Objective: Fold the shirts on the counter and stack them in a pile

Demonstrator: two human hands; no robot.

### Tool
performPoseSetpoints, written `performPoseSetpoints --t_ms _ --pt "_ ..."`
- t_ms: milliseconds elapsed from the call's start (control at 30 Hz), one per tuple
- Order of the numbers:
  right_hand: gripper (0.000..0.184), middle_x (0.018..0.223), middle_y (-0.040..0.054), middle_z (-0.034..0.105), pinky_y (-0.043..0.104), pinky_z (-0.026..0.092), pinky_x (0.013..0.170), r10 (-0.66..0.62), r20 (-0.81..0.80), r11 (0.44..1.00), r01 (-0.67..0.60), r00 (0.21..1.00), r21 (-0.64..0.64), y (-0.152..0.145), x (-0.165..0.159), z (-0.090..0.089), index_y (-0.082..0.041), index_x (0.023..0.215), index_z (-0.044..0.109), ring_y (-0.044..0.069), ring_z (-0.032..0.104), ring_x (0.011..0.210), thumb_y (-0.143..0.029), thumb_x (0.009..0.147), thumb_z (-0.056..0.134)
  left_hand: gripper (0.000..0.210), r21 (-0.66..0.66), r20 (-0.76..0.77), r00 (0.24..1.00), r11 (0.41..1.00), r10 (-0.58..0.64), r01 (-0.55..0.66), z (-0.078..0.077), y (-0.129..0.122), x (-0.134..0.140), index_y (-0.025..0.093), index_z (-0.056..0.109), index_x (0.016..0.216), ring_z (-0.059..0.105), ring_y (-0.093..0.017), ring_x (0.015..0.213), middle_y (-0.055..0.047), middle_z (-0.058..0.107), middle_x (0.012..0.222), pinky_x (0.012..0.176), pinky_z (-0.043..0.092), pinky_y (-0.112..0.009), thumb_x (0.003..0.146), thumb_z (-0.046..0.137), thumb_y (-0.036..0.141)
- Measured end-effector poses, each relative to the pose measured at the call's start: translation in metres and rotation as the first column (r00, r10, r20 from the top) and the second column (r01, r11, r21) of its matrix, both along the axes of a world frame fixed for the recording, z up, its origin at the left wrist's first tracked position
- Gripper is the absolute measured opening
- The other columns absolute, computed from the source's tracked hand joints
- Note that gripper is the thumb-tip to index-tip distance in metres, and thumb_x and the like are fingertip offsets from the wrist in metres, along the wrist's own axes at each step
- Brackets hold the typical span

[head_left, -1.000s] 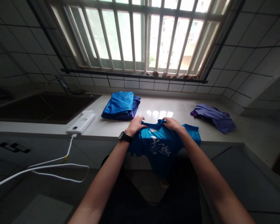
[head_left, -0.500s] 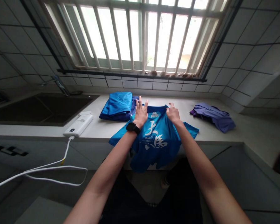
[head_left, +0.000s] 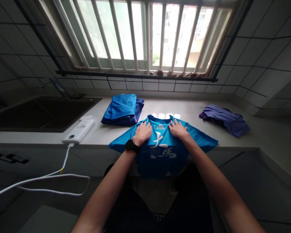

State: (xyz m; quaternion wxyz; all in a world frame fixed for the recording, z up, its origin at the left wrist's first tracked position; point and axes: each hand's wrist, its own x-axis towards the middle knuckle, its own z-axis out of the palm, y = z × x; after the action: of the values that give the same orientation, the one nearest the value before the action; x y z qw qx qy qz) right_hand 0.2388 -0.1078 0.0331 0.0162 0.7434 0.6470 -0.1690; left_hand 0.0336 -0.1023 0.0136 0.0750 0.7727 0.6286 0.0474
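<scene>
Blue T-shirt (head_left: 163,147) is draping over the counter (head_left: 181,105) at six o'clock; left hand (head_left: 143,132) and right hand (head_left: 178,128) are lying flat atop, fingers slightly apart; probably light and limp, it's inviting shoulder holds at ten and two.

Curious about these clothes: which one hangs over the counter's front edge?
The white-lettered blue shirt, beneath the left hand and right hand; the folded blue stack and purple pile lie wholly on the counter.

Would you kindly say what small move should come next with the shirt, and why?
Perhaps the left hand and right hand should push the blue shirt farther onto the counter: both rest near its collar, while its lower part hangs over the counter's edge.
</scene>
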Motion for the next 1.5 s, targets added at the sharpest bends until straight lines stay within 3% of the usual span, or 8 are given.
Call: performPoseSetpoints --t_ms 333,467,633,767,1000,1233,1367,1500 --pt "0.064 0.179 0.0033 0.002 0.078 0.006 0.123 -0.069 0.009 0.991 0.068 0.998 0.116 0.072 0.019 -0.017 -0.028 0.171 0.019 0.035 0.002 0.164 -0.047 0.109 0.014 0.061 -0.053 0.009 1.0 0.999 -0.011 0.011 -0.005 0.097 0.005 0.015 0.037 0.164 0.027 -0.035 0.16 -0.014 0.025 0.174 0.126 0.03 -0.057 0.108 0.024 0.036" --pt "0.065 0.179 0.0044 0.008 0.077 0.007 0.123 -0.021 0.027 0.987 0.016 0.999 0.158 0.093 0.032 -0.02 -0.029 0.17 0.022 0.034 0.005 0.164 -0.049 0.109 0.017 0.061 -0.006 0.021 1.0 1.0 -0.004 0.004 -0.011 0.116 -0.003 0.023 0.037 0.165 0.025 -0.031 0.161 -0.008 0.025 0.175 0.128 0.026 -0.055 0.109 0.02 0.039" --pt "0.063 0.178 0.0069 0.012 0.071 0.01 0.126 0.024 0.06 0.982 -0.035 0.998 0.184 0.115 0.046 -0.014 -0.028 0.17 0.024 0.033 0.013 0.163 -0.047 0.11 0.019 0.056 0.151 0.063 0.996 0.987 -0.068 0.058 -0.018 0.115 -0.007 0.025 0.051 0.156 0.04 -0.028 0.154 -0.01 0.045 0.167 0.125 0.034 -0.049 0.109 0.028 0.045" --pt "0.063 0.177 0.0121 0.012 0.068 0.013 0.126 0.014 0.126 0.979 -0.039 0.992 0.202 0.117 0.027 -0.002 -0.022 0.17 0.018 0.033 0.01 0.164 -0.033 0.109 0.025 0.053 0.205 0.059 0.991 0.973 -0.117 0.102 -0.017 0.111 -0.004 0.021 0.057 0.15 0.05 -0.025 0.146 -0.013 0.055 0.157 0.122 0.038 -0.041 0.109 0.031 0.043" --pt "0.064 0.178 0.0056 0.013 0.073 0.016 0.125 0.222 0.072 0.957 -0.231 0.972 0.176 0.06 -0.017 -0.018 -0.028 0.17 0.022 0.034 0.011 0.164 -0.05 0.11 0.013 0.053 0.113 0.039 0.995 0.99 -0.089 0.084 -0.015 0.111 -0.003 0.026 0.054 0.153 0.036 -0.025 0.156 -0.009 0.041 0.169 0.127 0.03 -0.046 0.11 0.026 0.04" --pt "0.064 0.178 0.0016 0.011 0.067 0.011 0.128 0.206 0.056 0.959 -0.213 0.977 0.19 0.049 -0.011 -0.026 -0.031 0.169 0.024 0.028 0.008 0.164 -0.053 0.11 0.014 0.06 -0.067 0.025 0.993 0.991 -0.119 0.12 -0.003 0.111 -0.006 0.022 0.039 0.163 0.024 -0.029 0.162 -0.011 0.028 0.174 0.129 0.025 -0.052 0.109 0.021 0.038" --pt "0.064 0.178 0.0012 0.011 0.067 0.011 0.128 0.194 0.056 0.959 -0.202 0.979 0.197 0.05 -0.013 -0.025 -0.031 0.169 0.025 0.028 0.009 0.164 -0.055 0.11 0.016 0.059 0.056 -0.018 0.99 0.989 -0.139 0.14 -0.009 0.096 -0.001 0.021 0.048 0.159 0.032 -0.033 0.158 -0.013 0.041 0.168 0.127 0.028 -0.055 0.108 0.025 0.041" --pt "0.063 0.178 0.0016 0.015 0.065 0.012 0.129 0.189 0.043 0.955 -0.194 0.981 0.225 0.047 -0.014 -0.026 -0.03 0.168 0.028 0.027 0.011 0.164 -0.053 0.111 0.018 0.057 0.122 -0.004 0.994 0.987 -0.106 0.106 -0.018 0.078 0.0 0.025 0.045 0.161 0.031 -0.032 0.159 -0.01 0.038 0.17 0.127 0.028 -0.055 0.108 0.028 0.04"
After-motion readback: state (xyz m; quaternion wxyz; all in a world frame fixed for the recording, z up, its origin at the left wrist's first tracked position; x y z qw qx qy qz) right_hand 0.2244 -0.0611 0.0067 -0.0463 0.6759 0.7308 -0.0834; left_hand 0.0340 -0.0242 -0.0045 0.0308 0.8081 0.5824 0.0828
